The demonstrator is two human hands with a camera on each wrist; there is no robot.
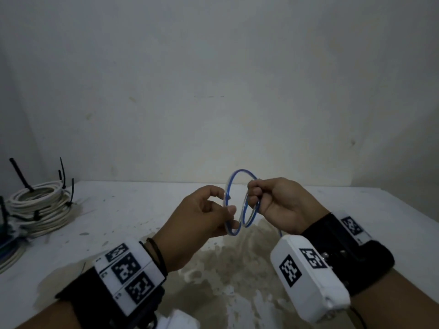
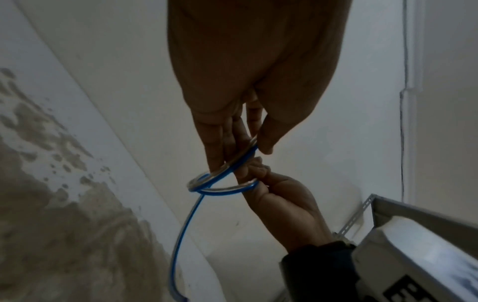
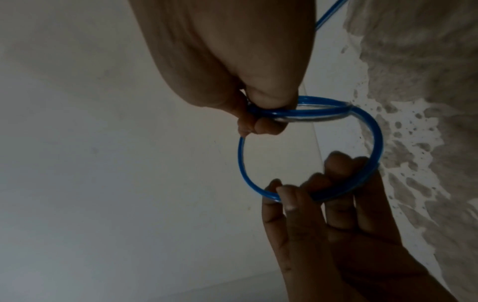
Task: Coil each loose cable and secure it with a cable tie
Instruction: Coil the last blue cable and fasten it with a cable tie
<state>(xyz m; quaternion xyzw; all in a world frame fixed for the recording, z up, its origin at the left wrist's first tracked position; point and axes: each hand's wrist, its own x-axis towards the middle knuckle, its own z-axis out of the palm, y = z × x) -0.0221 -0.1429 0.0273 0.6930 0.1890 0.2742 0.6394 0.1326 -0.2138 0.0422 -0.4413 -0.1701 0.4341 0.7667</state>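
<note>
White coils (image 1: 39,207), already tied, are lying on the table (image 1: 356,222) well to the left of the blue cable (image 1: 240,200); springy and light, it is looping in the air between both hands; left hand (image 1: 204,217) is pinching one loop, right hand (image 1: 280,200) clenching the crossing, the likely tie point.

Left hand (image 1: 204,212): raised before the body, palm turned inward, thumb and fingertips pinched together, other fingers loosely curled.
Right hand (image 1: 282,200): level with the left and just beside it, fingers curled into a fist-like grip, thumb pressed against the forefinger.
Forearms: both angled inward.
</note>
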